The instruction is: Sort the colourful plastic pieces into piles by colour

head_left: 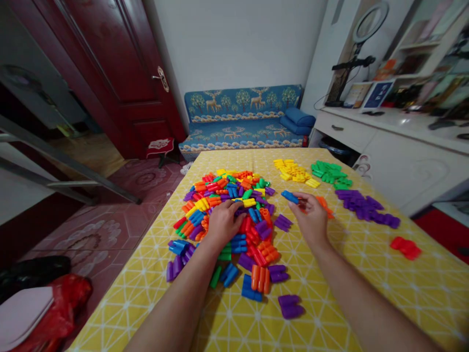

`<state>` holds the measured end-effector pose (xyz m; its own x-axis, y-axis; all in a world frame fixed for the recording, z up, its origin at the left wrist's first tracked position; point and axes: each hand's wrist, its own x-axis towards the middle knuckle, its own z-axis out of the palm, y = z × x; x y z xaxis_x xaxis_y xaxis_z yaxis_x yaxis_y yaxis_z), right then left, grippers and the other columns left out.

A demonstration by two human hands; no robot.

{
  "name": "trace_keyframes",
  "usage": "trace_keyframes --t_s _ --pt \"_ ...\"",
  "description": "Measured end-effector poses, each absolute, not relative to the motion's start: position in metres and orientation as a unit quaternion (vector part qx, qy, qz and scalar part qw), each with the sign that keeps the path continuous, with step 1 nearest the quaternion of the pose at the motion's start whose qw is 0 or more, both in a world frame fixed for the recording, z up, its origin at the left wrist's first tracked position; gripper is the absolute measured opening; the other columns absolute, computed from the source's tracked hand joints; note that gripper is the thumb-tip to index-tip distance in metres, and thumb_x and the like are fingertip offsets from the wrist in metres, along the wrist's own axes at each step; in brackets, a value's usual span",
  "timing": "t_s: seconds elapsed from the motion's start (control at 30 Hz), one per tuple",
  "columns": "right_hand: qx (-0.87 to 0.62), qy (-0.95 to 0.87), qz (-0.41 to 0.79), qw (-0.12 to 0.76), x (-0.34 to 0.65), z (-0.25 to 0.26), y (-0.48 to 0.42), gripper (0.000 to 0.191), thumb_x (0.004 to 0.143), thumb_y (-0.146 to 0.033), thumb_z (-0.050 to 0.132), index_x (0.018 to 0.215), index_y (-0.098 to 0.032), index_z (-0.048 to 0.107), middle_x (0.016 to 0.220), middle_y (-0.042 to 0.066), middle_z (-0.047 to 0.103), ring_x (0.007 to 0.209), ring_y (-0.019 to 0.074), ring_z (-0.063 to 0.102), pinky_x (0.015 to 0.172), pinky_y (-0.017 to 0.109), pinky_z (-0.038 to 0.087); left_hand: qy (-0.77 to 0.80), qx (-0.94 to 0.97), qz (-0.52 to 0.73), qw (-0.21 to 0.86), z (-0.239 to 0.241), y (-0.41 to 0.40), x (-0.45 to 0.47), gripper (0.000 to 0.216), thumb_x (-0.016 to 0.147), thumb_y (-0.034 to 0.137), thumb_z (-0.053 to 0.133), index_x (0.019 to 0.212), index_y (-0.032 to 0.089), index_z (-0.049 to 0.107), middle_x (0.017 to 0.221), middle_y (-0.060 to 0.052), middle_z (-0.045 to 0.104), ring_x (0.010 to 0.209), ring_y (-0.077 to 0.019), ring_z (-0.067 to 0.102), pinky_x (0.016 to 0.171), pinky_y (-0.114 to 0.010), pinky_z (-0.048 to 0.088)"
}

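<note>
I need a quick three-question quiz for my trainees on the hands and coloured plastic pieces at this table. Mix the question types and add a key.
1. True or false: the right hand is holding a red plastic piece.

2. Multiple choice: in the picture, which colour of cluster lies immediately to the right of the yellow cluster?
A) purple
B) green
C) red

3. Fill in the blank: the ____ hand is at the mixed-colour heap.

Key:
1. False; it holds a blue plastic piece.
2. B, the green cluster.
3. Left; the left hand is there.
</note>
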<state>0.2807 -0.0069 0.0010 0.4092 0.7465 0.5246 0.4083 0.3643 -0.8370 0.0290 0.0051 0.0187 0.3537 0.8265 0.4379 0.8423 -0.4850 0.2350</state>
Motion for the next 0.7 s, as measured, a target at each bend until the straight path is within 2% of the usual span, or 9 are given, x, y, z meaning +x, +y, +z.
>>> trace_keyframes --t_s 0.17,0.27,0.43,0.6,0.7 --pt "-0.621 -0.512 0.026 0.593 0.356 -0.009 -0.029 0.030 0.072 -0.037 0.067 0.096 -0.019 0.066 0.093 0.006 0.068 0.072 0.0179 0.062 0.071 0.036 0.053 -0.513 -0.823 -0.245 0.008 0.021 0.004 0.030 0.029 0.090 0.036 0.056 0.114 0.024 0.066 0.102 -0.006 0.067 0.090 -0.0216 0.065 0.077 -0.031 0.051" --pt "-0.676 -0.521 -0.030 0.520 0.398 -0.022 -0.043 0.028 0.070 -0.041 0.064 0.090 -0.021 0.065 0.087 0.005 0.067 0.067 0.0191 0.061 0.068 0.038 0.052 -0.515 -0.821 -0.245 0.006 0.021 0.003 0.031 0.028 0.090 0.036 0.056 0.113 0.024 0.067 0.102 -0.006 0.067 0.090 -0.0214 0.065 0.077 -0.031 0.050" --pt "-0.700 -0.586 0.042 0.406 0.420 -0.036 -0.058 0.026 0.064 -0.047 0.062 0.072 -0.023 0.061 0.079 0.005 0.065 0.062 0.0198 0.061 0.058 0.035 0.051 -0.510 -0.823 -0.249 0.010 0.020 0.003 0.030 0.029 0.090 0.037 0.055 0.113 0.024 0.067 0.102 -0.006 0.068 0.090 -0.0215 0.065 0.076 -0.030 0.050" --pt "-0.674 -0.631 0.058 0.379 0.411 -0.021 -0.064 0.018 0.065 -0.041 0.058 0.061 -0.023 0.054 0.093 0.009 0.070 0.074 0.0240 0.065 0.066 0.040 0.054 -0.506 -0.824 -0.256 0.009 0.020 0.004 0.029 0.028 0.090 0.036 0.055 0.112 0.024 0.068 0.100 -0.007 0.068 0.087 -0.0212 0.065 0.075 -0.031 0.051" --pt "-0.666 -0.642 0.101 0.366 0.414 -0.012 -0.071 0.008 0.063 -0.032 0.055 0.061 -0.025 0.053 0.091 0.008 0.072 0.081 0.0294 0.068 0.067 0.045 0.056 -0.506 -0.823 -0.258 0.007 0.019 0.005 0.029 0.028 0.090 0.036 0.056 0.112 0.023 0.068 0.099 -0.007 0.068 0.088 -0.0212 0.065 0.075 -0.031 0.051"
